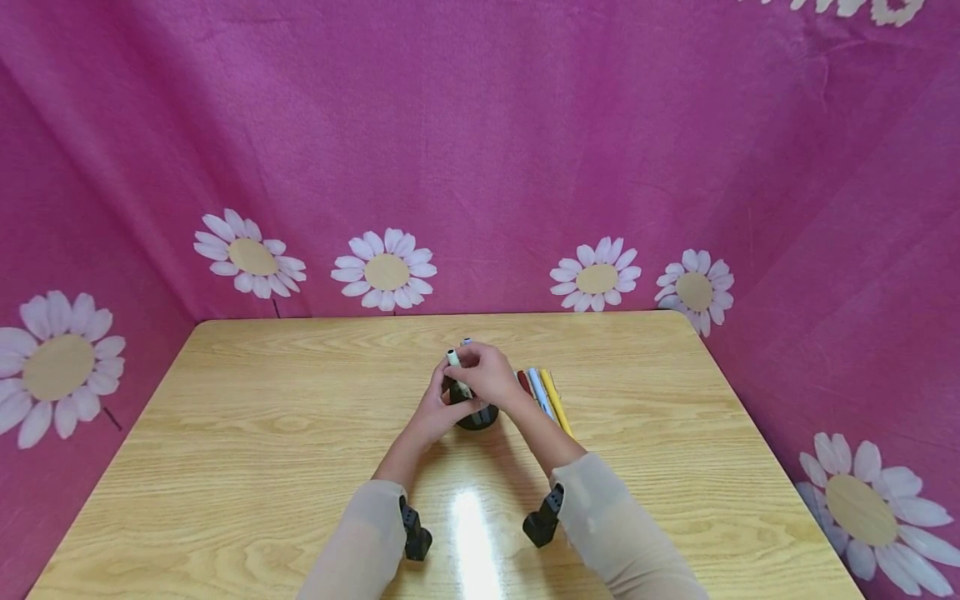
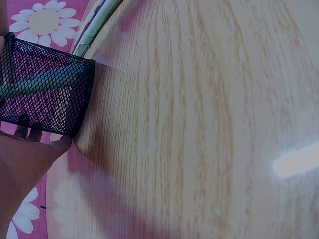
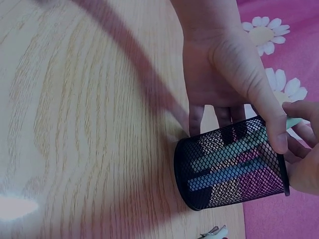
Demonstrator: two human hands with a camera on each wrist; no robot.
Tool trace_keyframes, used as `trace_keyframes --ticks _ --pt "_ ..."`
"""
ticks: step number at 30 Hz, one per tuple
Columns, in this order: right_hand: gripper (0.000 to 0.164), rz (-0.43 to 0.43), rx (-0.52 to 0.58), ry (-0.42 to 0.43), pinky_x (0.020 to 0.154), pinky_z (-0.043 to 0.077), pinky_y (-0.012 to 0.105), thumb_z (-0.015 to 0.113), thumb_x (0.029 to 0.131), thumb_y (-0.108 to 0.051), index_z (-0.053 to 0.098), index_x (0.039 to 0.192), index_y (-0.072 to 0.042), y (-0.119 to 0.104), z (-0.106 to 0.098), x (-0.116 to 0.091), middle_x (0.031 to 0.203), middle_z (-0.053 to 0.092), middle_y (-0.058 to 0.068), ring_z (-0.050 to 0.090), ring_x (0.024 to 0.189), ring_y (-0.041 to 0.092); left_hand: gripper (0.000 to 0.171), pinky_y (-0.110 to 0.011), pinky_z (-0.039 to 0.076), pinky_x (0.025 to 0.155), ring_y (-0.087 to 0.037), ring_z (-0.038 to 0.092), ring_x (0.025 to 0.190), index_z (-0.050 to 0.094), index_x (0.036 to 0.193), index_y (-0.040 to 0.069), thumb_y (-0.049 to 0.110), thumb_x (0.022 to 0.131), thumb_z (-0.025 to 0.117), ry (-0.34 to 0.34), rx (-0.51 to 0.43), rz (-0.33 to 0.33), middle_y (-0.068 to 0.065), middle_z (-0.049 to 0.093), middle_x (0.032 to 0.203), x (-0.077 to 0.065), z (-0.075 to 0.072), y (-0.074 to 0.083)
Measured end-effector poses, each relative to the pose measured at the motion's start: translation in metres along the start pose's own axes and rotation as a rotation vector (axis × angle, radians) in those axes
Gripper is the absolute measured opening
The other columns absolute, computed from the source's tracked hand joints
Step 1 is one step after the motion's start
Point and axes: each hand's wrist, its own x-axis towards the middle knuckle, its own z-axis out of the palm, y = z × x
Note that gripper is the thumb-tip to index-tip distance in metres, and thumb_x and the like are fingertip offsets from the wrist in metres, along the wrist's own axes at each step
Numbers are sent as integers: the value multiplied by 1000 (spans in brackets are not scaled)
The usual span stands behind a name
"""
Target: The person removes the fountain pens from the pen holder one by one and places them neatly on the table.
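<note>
A black mesh pen cup [image 1: 480, 418] stands on the table, with my left hand [image 1: 429, 414] gripping its side. In the right wrist view, the left thumb lies along the mesh of the cup [image 3: 224, 164] near its rim. My right hand [image 1: 489, 372] is over the cup's mouth and pinches the upper end of a pale green marker [image 1: 453, 358], whose lower part is in the cup. Through the mesh a blue marker [image 3: 224, 177] shows inside as well. Only a few fingers of the right hand [image 3: 308, 154] appear in that view.
Just right of the cup lie a dark red marker [image 1: 523, 381], a light blue marker [image 1: 540, 393] and a yellow marker [image 1: 556, 402], partly behind the right forearm. A pink curtain [image 1: 480, 167] with daisies borders the wooden table [image 1: 262, 433] at the back and sides.
</note>
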Motion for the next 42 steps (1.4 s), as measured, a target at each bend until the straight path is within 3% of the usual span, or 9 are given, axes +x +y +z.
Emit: trace_keyframes --ticks 8,16,25,32,42 --pt "29 35 113 53 82 51 33 69 85 -22 67 108 -5 1 -6 0 105 68 10 61 99 22 89 -54 22 113 -32 14 143 12 149 26 20 83 71 -13 -3 -26 -6 16 156 0 0 0" --pt "37 54 115 105 85 52 35 68 85 -22 63 116 -3 -1 -12 5 110 67 14 61 104 25 88 -51 25 112 -32 18 142 16 148 31 21 81 73 11 -1 -52 -5 21 153 0 0 1" --pt "40 79 206 138 74 55 29 69 85 -21 62 119 -2 -3 -18 5 103 65 13 62 90 19 87 -52 30 109 -33 21 141 16 149 28 20 82 71 12 3 -63 -8 21 153 0 0 0" --pt "36 87 295 169 80 55 40 69 85 -18 62 116 -1 -6 -23 5 94 64 10 61 80 13 89 -53 30 109 -35 21 141 15 149 24 24 82 72 20 21 -71 -9 21 154 0 -1 -2" --pt "38 109 336 189 75 56 31 68 86 -18 60 119 -1 -9 -37 8 98 62 9 59 82 10 90 -53 27 111 -34 18 142 17 148 28 26 79 75 27 22 -80 -8 21 154 -2 0 1"
